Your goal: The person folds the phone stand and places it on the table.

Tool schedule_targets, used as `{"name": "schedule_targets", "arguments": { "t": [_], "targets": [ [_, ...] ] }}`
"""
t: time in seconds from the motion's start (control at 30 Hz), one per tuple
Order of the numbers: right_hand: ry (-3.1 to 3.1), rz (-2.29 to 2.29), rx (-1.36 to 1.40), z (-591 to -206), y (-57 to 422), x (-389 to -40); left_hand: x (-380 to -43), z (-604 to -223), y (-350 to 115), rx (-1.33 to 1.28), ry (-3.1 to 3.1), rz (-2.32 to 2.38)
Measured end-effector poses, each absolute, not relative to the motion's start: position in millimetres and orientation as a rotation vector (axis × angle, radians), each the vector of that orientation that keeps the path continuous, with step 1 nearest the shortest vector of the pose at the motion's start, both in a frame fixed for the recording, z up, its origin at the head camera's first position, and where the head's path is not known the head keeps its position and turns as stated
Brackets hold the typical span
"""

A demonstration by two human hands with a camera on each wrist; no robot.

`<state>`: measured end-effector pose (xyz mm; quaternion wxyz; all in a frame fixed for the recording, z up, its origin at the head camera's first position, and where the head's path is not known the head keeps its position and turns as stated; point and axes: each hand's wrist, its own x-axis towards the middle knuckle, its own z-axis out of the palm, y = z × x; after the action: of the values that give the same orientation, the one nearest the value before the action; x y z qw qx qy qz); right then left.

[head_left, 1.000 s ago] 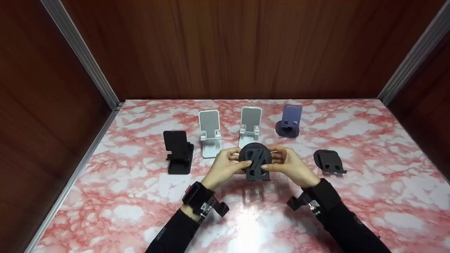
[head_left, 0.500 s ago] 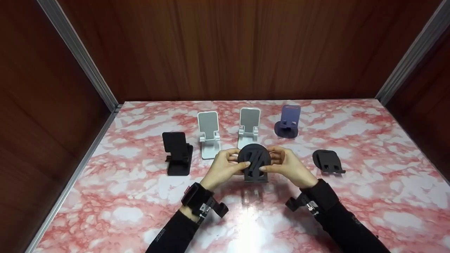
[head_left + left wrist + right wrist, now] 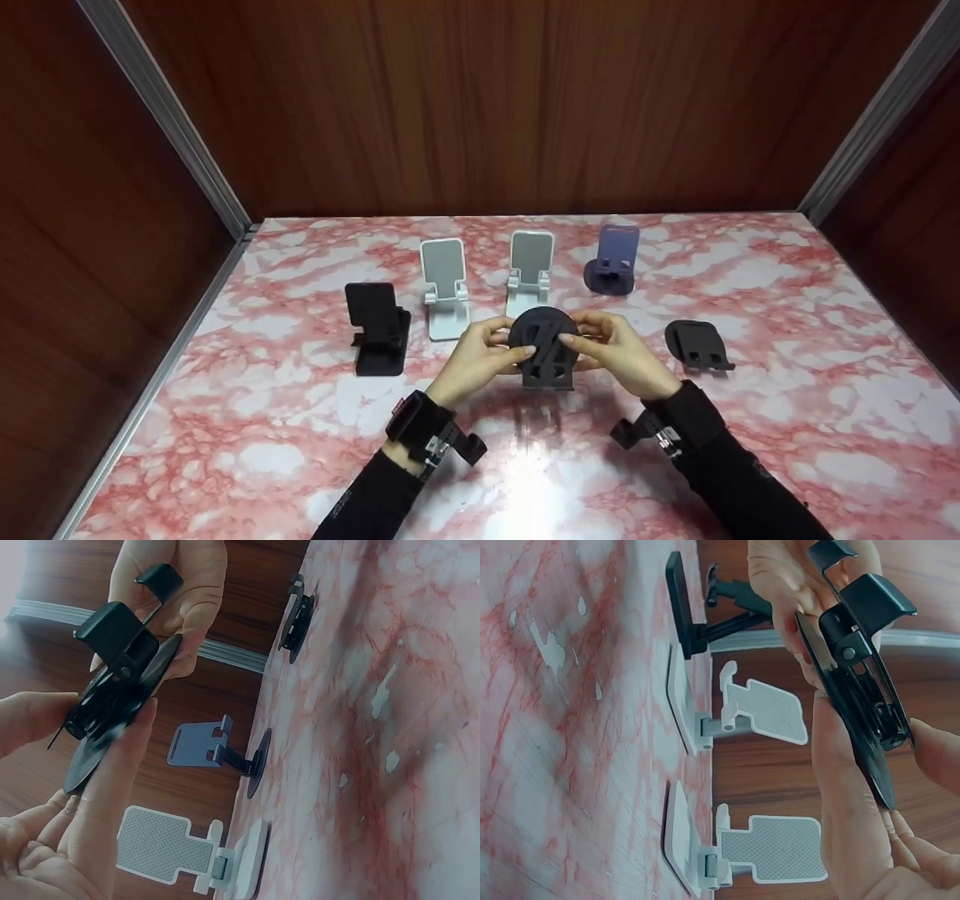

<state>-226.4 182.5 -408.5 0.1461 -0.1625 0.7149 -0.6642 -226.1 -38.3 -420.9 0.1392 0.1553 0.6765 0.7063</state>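
Held above the table between both hands is a black phone stand [image 3: 546, 352] with a round base, folded nearly flat. My left hand [image 3: 484, 352] pinches its left edge, thumb on the near face and fingers behind. At the right edge my right hand [image 3: 613, 351] grips it the same way. The left wrist view shows the folded stand [image 3: 120, 682] edge-on, its two lip hooks sticking out from the disc. In the right wrist view, the fingers [image 3: 847, 795] lie along the back of the round base. Parts of several fingers are hidden behind the stand.
Two white phone stands [image 3: 445, 270] [image 3: 532, 259] stand unfolded behind the hands. A black unfolded stand [image 3: 375, 307] is at left, and a purple one [image 3: 619, 247] at back right. Another black stand [image 3: 699, 343] lies folded at right. Wood panels [image 3: 525, 105] enclose the marbled table [image 3: 270, 457].
My right thumb has shifted slightly up the stand's face. The stand has tilted a little, and both hands stay nearly in place, still holding it.
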Motion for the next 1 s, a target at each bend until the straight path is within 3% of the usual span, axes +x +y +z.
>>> {"name": "schedule_targets", "arguments": {
  "t": [0.67,1.0],
  "targets": [
    [2.020,-1.934,-0.377,-409.8,211.3,-238.3,-221.1,-419.2,-44.2,0.821,3.028,1.136],
    [2.107,-1.839,-0.270,-407.8,239.5,-253.8,-219.1,-422.6,-47.1,0.782,3.196,0.783]
  ]
}}
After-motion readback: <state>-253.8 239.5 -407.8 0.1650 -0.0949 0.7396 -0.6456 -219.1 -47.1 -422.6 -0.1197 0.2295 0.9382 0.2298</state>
